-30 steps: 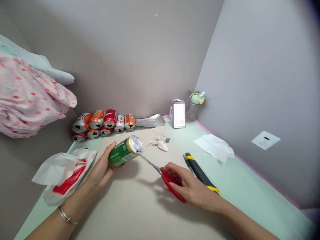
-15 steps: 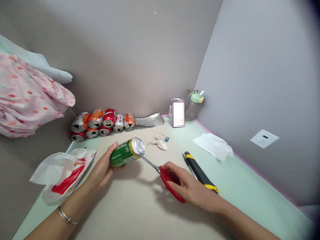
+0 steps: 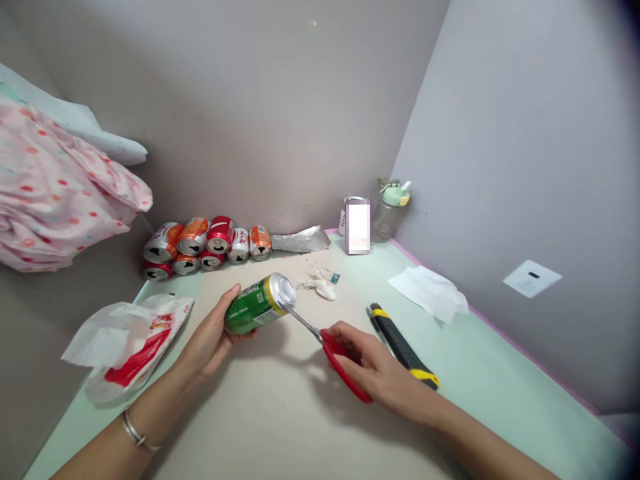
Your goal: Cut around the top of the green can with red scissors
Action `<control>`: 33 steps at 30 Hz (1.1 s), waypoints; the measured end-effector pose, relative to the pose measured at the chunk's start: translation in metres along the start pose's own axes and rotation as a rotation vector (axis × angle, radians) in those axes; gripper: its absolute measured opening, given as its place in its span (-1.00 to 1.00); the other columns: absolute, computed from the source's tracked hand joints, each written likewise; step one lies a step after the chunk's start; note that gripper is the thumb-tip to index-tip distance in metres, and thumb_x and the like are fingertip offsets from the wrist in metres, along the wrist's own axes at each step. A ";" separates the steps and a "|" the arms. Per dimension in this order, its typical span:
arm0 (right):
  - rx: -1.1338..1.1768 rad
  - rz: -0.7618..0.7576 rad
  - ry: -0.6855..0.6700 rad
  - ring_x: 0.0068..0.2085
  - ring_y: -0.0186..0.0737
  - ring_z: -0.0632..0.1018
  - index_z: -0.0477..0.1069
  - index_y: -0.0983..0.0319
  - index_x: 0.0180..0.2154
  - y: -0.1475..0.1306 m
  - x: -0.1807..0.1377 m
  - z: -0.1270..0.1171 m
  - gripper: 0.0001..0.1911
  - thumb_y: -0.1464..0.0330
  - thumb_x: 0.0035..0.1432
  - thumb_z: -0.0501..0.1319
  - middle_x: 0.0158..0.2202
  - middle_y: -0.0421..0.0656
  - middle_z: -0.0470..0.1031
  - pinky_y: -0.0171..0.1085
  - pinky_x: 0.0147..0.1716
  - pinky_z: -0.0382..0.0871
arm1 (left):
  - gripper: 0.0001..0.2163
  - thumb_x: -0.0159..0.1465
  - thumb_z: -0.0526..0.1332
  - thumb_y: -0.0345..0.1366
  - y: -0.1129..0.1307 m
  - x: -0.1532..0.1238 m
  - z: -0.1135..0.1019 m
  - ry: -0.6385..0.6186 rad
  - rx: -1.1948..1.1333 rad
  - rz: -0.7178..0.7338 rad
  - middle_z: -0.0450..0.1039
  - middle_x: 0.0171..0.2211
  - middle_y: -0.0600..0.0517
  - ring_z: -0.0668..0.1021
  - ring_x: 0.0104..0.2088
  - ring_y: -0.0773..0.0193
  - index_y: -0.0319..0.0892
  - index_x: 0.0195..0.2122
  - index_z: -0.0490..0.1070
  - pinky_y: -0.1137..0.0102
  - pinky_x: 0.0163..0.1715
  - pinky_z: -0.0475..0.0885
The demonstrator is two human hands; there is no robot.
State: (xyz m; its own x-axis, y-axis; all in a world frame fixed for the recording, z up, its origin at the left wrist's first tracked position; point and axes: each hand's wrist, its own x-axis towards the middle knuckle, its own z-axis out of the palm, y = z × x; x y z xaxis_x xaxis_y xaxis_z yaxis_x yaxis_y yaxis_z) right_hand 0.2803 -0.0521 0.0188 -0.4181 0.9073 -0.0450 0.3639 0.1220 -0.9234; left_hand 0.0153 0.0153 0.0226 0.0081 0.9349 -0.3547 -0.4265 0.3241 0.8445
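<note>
My left hand [image 3: 213, 337] is wrapped round a green beer can [image 3: 255, 308], tilted with its silver end up and to the right. A pair of red-handled scissors [image 3: 345, 373] is gripped in my right hand [image 3: 377, 367], fingers through the handles. The metal blades reach the can's edge near its silver end; whether they have cut into the wall I cannot tell. Beneath both hands lies a beige board [image 3: 270, 413] on the pale green tabletop. A black and yellow utility knife [image 3: 403, 347] rests just beyond my right hand.
Stacked drink cans [image 3: 220, 233] and a bent silver metal sheet [image 3: 303, 239] line the back wall. White scraps [image 3: 320, 285] lie on the board. A tissue pack [image 3: 143, 347] sits left, white paper [image 3: 427, 293] right, a lidded bottle [image 3: 390, 213] in the corner.
Both hands, the can and the scissors have shifted very slightly to the right in view, along with the whole scene. The grips stay the same, with the blades still at the can's end.
</note>
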 end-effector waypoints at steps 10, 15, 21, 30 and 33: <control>0.151 0.000 -0.019 -0.34 -0.28 0.32 0.37 0.27 -0.18 0.005 0.004 0.003 -0.72 0.18 0.37 0.10 -0.34 -0.21 0.37 -0.32 -0.37 0.16 | -0.76 0.26 0.31 -0.12 -0.007 0.002 -0.004 0.000 0.113 0.196 0.52 -0.38 0.06 0.54 -0.48 0.28 -0.21 -0.24 0.51 0.45 -0.64 0.56; 0.224 0.015 -0.037 -0.36 -0.30 0.32 0.39 0.29 -0.18 0.006 0.008 0.003 -0.66 0.12 0.34 0.14 -0.35 -0.20 0.39 -0.33 -0.40 0.14 | -0.67 0.22 0.35 -0.05 -0.007 0.004 -0.008 -0.021 0.098 0.222 0.55 -0.32 0.07 0.57 -0.45 0.31 -0.17 -0.13 0.53 0.51 -0.58 0.56; 0.291 -0.002 -0.036 -0.43 -0.34 0.27 0.39 0.27 -0.19 0.004 0.005 0.002 -0.62 0.06 0.32 0.15 -0.42 -0.24 0.33 -0.35 -0.46 0.12 | -0.88 0.35 0.23 -0.32 0.002 0.003 -0.008 -0.026 -0.001 -0.008 0.63 -0.28 -0.04 0.65 -0.40 0.18 -0.23 -0.23 0.54 0.22 -0.45 0.68; 0.160 -0.099 -0.018 -0.33 -0.27 0.33 0.38 0.25 -0.17 -0.002 0.000 -0.003 -0.67 0.09 0.35 0.12 -0.33 -0.20 0.36 -0.31 -0.32 0.22 | -0.68 0.22 0.39 -0.19 0.008 0.008 -0.037 -0.366 -0.025 -0.106 0.64 -0.09 -0.15 0.69 -0.20 -0.10 -0.16 -0.03 0.54 0.24 -0.49 0.64; 0.173 -0.033 0.038 -0.34 -0.28 0.32 0.37 0.26 -0.20 -0.002 0.003 -0.001 -0.65 0.08 0.34 0.12 -0.33 -0.20 0.35 -0.32 -0.36 0.20 | -0.67 0.25 0.35 -0.15 0.004 0.006 -0.025 -0.352 0.060 0.023 0.60 -0.05 -0.10 0.66 -0.16 -0.01 -0.11 0.01 0.51 0.35 -0.49 0.61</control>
State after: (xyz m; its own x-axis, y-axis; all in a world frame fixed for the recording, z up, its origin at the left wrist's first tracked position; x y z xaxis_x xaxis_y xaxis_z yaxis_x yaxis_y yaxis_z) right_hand 0.2790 -0.0490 0.0214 -0.3947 0.9188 -0.0017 0.2006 0.0843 -0.9760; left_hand -0.0092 0.0185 0.0136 0.3151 0.9311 -0.1838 -0.3761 0.3003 0.8766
